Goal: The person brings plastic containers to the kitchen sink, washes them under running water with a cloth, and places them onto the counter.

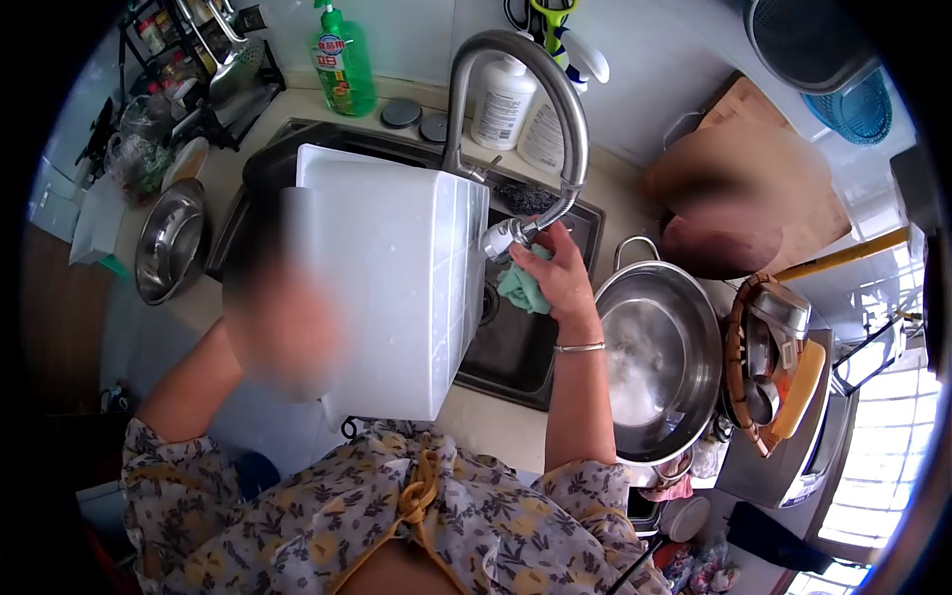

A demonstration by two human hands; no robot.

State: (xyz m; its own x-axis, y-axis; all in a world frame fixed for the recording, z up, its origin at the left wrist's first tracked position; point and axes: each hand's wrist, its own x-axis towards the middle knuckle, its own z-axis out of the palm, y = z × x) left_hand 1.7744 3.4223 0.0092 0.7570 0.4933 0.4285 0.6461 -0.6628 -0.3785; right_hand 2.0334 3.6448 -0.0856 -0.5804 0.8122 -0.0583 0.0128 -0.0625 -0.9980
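Note:
A large white plastic bin lies tilted on its side over the sink and the counter's front edge. My left hand is at the bin's left side and holds it; blur covers the fingers. In my right hand a crumpled green cloth is gripped, with the fingers up against the faucet's spray head. The curved metal faucet arches above the bin's right side. Part of the dark sink shows between the bin and my right forearm.
A big steel basin stands right of the sink, beside a basket of metal bowls. Another steel bowl sits at left. Behind the sink stand a green soap bottle and white bottles. A cutting board leans at the back right.

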